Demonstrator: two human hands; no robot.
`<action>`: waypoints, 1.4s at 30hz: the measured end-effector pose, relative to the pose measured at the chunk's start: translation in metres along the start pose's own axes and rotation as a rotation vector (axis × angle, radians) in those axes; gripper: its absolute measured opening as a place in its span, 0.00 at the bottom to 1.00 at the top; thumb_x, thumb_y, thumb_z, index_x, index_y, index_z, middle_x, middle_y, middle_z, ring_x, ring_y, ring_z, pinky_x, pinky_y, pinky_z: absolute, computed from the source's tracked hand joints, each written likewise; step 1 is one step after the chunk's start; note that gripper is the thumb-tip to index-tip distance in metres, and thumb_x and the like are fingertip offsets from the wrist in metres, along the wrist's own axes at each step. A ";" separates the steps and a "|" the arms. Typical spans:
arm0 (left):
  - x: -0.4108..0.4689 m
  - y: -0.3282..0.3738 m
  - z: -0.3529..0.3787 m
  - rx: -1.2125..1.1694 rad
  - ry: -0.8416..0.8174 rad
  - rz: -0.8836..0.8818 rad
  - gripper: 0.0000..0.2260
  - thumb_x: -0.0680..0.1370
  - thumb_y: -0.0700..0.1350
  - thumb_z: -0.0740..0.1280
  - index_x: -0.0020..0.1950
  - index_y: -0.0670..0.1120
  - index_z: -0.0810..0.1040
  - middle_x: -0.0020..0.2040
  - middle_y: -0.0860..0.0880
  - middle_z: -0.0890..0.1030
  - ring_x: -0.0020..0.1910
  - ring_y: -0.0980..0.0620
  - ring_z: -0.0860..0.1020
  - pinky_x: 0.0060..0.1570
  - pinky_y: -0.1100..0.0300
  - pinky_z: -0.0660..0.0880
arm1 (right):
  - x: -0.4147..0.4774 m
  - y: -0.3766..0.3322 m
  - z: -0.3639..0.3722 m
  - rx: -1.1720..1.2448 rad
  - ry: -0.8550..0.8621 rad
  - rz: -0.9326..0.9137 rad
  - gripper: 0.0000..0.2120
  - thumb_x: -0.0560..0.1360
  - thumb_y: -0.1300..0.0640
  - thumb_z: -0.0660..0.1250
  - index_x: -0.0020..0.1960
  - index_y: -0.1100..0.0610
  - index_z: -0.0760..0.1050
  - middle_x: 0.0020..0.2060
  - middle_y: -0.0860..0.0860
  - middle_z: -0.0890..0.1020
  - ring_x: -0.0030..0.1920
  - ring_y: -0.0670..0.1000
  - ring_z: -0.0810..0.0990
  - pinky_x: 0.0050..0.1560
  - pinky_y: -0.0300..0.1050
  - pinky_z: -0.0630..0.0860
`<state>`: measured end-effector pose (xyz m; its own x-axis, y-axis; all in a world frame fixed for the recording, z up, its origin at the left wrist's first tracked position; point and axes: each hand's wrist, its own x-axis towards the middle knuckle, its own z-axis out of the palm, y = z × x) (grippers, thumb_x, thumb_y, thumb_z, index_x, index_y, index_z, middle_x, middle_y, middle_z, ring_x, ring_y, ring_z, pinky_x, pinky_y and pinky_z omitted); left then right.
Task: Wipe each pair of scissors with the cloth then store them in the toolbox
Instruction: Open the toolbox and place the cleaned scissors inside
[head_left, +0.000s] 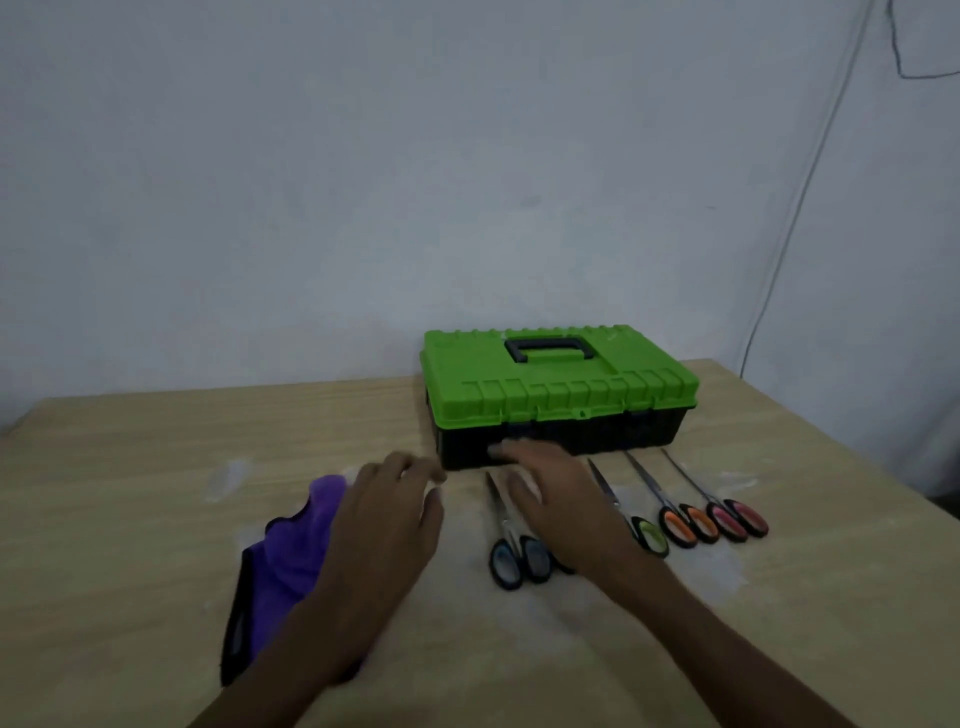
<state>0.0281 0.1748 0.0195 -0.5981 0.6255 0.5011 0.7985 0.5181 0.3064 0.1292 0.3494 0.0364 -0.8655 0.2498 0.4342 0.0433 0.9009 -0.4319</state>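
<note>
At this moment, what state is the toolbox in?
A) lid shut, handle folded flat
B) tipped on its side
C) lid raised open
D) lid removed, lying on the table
A: the toolbox sits upright, its green lid down on the black base and its handle flat.

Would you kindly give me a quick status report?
Both hands open, empty. Four scissors on table, cloth beside. Toolbox lid shut.
</note>
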 end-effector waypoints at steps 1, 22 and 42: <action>0.019 0.005 0.005 -0.016 0.018 0.040 0.07 0.76 0.44 0.66 0.54 0.50 0.79 0.52 0.50 0.80 0.49 0.46 0.78 0.48 0.50 0.76 | 0.012 0.013 -0.008 -0.056 0.045 -0.027 0.15 0.78 0.58 0.62 0.64 0.56 0.75 0.59 0.52 0.80 0.61 0.52 0.74 0.61 0.44 0.70; 0.173 0.040 -0.014 0.084 -0.527 -0.109 0.29 0.57 0.45 0.83 0.56 0.48 0.82 0.55 0.43 0.82 0.55 0.39 0.82 0.43 0.46 0.83 | 0.138 0.103 -0.115 -0.364 -0.476 0.050 0.20 0.69 0.56 0.73 0.60 0.55 0.74 0.53 0.52 0.78 0.54 0.57 0.76 0.51 0.50 0.72; 0.321 0.012 -0.062 -0.101 -0.227 -0.196 0.08 0.76 0.46 0.70 0.51 0.49 0.72 0.58 0.46 0.73 0.61 0.43 0.72 0.41 0.47 0.80 | 0.228 0.087 -0.149 -0.302 -0.018 -0.052 0.18 0.73 0.62 0.62 0.63 0.56 0.75 0.67 0.59 0.71 0.68 0.60 0.68 0.65 0.56 0.68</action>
<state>-0.1503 0.3452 0.2342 -0.7321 0.6395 0.2348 0.6625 0.5884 0.4636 0.0101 0.5380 0.2158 -0.8792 0.1964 0.4342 0.1425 0.9778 -0.1539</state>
